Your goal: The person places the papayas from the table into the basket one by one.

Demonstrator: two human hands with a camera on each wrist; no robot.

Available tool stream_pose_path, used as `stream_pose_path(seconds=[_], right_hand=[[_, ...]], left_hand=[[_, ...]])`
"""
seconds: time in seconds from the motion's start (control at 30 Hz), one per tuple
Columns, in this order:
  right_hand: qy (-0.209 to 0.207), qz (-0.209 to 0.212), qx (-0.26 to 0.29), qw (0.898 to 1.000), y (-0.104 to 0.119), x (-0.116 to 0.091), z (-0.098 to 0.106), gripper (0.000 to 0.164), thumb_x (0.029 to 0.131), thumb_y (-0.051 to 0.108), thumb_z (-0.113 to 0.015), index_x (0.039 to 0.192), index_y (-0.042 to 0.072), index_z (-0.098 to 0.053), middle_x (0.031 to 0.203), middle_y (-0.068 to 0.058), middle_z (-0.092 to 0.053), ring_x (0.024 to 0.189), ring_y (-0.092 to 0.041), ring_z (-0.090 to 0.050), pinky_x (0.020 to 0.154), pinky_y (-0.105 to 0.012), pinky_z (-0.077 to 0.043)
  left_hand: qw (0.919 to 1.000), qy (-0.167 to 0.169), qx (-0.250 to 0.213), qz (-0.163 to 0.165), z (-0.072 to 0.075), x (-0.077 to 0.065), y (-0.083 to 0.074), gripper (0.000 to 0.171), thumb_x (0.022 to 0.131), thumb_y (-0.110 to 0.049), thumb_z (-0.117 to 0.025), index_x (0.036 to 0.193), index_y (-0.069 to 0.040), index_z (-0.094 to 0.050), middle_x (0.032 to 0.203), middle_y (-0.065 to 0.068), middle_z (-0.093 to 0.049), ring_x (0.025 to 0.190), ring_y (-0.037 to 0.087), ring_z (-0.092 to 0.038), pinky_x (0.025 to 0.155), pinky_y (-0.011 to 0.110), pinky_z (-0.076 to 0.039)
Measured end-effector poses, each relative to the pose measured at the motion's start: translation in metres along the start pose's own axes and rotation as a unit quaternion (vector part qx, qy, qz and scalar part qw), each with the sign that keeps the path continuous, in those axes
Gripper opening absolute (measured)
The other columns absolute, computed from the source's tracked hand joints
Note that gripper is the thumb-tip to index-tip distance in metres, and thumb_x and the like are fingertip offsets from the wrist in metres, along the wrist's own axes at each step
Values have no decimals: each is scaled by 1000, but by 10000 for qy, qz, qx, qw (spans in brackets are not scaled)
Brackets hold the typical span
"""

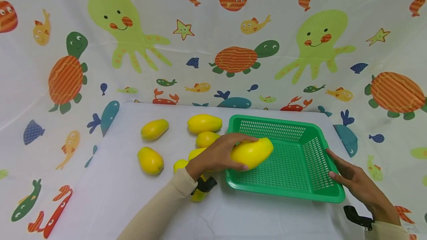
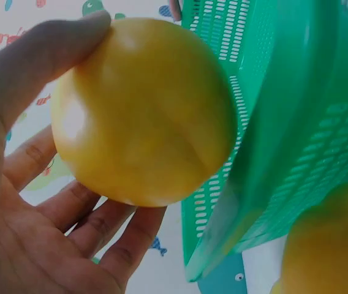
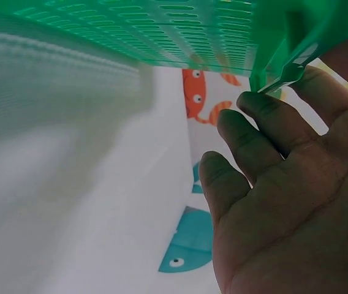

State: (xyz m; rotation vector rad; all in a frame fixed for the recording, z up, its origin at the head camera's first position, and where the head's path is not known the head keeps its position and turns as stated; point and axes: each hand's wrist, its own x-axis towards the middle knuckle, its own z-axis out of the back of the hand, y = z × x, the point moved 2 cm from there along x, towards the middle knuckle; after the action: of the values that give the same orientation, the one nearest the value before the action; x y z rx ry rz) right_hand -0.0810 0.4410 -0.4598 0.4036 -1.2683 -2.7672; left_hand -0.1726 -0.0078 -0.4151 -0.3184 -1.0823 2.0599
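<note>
My left hand grips a yellow papaya, thumb on one side and fingers on the other. The fruit is held above the left side of a green plastic basket. In the left wrist view, the rounded end of the papaya fills the grasp, beside the basket wall. On the basket's right side, my right hand holds the rim, its thumb on the inner side. The right wrist view shows that hand's fingers under the rim.
Several more papayas lie on the white table left of the basket. Two are farther left, an upper papaya and a lower papaya. Others cluster near my left forearm, partly hidden. A sea-animal patterned cloth hangs behind.
</note>
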Motion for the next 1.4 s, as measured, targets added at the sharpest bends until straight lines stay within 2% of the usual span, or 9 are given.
stream_pose_path(seconds=[0.2, 0.4, 0.8, 1.1, 1.4], right_hand=[[-57, 90, -21, 9999, 1, 0, 0, 76, 111, 28, -57, 171, 32, -10, 177, 14, -7, 130, 33, -19, 100, 5, -26], [-84, 26, -52, 9999, 1, -1, 0, 76, 111, 30, -57, 171, 34, -10, 176, 16, -7, 130, 32, -18, 100, 5, -25], [-96, 73, -94, 9999, 1, -2, 1, 76, 112, 29, -56, 171, 34, -10, 173, 22, -9, 128, 33, -19, 99, 5, -27], [-98, 43, -69, 9999, 2, -2, 1, 75, 112, 29, -56, 171, 34, -10, 176, 16, -8, 129, 33, -19, 99, 5, -27], [-59, -272, -86, 9996, 1, -1, 0, 76, 111, 36, -56, 170, 39, -8, 179, 4, -4, 143, 24, -14, 98, 5, -28]], left_hand=[[9996, 269, 6, -59, -9, 5, -1, 77, 85, -33, -89, 154, -30, -55, 156, -13, -57, 141, 13, -53, 122, 39, -44], [9984, 556, 3, 75, -16, 8, -3, 76, 86, -26, -90, 154, -32, -56, 156, -14, -57, 141, 13, -52, 123, 39, -43], [9931, 1125, 319, 98, -27, 14, 3, 74, 84, -18, -92, 149, -32, -60, 152, -14, -61, 134, 9, -58, 116, 29, -47], [9857, 1495, 773, -13, -33, 19, 3, 73, 83, -20, -93, 149, -29, -62, 151, -11, -62, 134, 11, -58, 118, 30, -46], [9772, 1700, 1269, 27, -39, 23, 1, 72, 84, -23, -93, 149, -28, -61, 151, -11, -63, 128, 10, -60, 114, 29, -46]])
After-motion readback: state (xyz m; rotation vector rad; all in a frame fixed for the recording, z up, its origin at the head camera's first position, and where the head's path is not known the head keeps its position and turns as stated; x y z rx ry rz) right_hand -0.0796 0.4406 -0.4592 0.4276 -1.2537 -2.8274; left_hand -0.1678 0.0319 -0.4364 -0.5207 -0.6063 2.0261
